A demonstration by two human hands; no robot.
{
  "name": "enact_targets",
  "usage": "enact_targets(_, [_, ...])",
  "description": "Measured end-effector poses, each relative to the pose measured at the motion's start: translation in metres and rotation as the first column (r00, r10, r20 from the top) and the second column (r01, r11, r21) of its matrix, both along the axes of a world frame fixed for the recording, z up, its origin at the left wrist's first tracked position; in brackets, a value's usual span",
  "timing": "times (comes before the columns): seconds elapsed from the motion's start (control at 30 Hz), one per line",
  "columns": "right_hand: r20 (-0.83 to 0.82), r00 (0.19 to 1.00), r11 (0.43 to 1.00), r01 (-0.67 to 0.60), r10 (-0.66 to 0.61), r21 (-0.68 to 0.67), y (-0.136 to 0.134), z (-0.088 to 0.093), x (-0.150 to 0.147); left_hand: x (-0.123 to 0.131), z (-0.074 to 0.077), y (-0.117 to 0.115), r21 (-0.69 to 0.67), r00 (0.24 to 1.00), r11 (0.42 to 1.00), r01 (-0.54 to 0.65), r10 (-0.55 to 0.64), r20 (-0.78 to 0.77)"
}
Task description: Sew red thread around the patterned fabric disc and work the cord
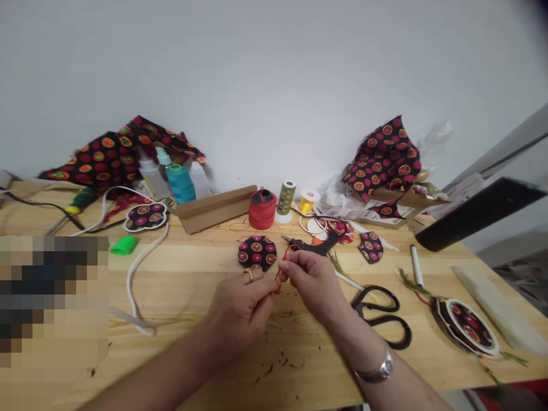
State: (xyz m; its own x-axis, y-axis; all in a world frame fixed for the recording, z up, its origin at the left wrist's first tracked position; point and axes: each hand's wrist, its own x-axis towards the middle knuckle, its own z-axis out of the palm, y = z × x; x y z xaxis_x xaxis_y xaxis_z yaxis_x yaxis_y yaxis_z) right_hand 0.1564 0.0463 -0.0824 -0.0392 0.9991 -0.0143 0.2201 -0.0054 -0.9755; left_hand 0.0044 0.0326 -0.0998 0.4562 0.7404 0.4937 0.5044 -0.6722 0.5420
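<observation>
The left hand (240,311) and right hand (312,282) are together above a pale wooden desk (180,285), their fingertips pinching one thin red cord (278,275) between them. The left hand wears one gold ring (249,275), and the right wrist wears one silver bangle (377,368). Just beyond the fingers, one round black fabric disc (257,253) printed with pink-and-gold medallions lies flat on the desk.

To its right are one black-and-orange glue gun (308,245) and one small scalloped fabric piece (370,246). Nearer the right hand lie one pair of black-handled scissors (381,317), and further right, one round fabric-covered ornament (466,327) with green sprigs. Along the back stand four thread holders: one red spool (262,209), one olive thread cone (286,197), one yellow spool (307,201) and one teal thread cone (180,184). Three translucent squeeze bottles (149,177) stand at the back left. Two bunched pieces of matching black printed fabric (383,160) rest against the white wall (274,74), one on each side. One scalloped black ornament (145,217) lies on the left, beside one white cord (137,279).
</observation>
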Motion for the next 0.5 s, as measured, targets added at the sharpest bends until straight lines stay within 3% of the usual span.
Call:
enact_targets(0.23, [-0.082, 0.996, 0.995, -0.044, 0.037, -0.094, 0.0000, -0.0028, 0.0011, -0.0009, -0.0012, -0.0014, 0.163, 0.979, 0.987, -0.009, 0.042, -0.201])
enact_targets(0.5, [-0.411, 0.911, 0.961, -0.147, 0.039, -0.233, -0.0013, -0.0023, 0.0004, 0.0009, -0.0010, -0.0024, 0.362, 0.911, 0.932, 0.022, 0.131, -0.392])
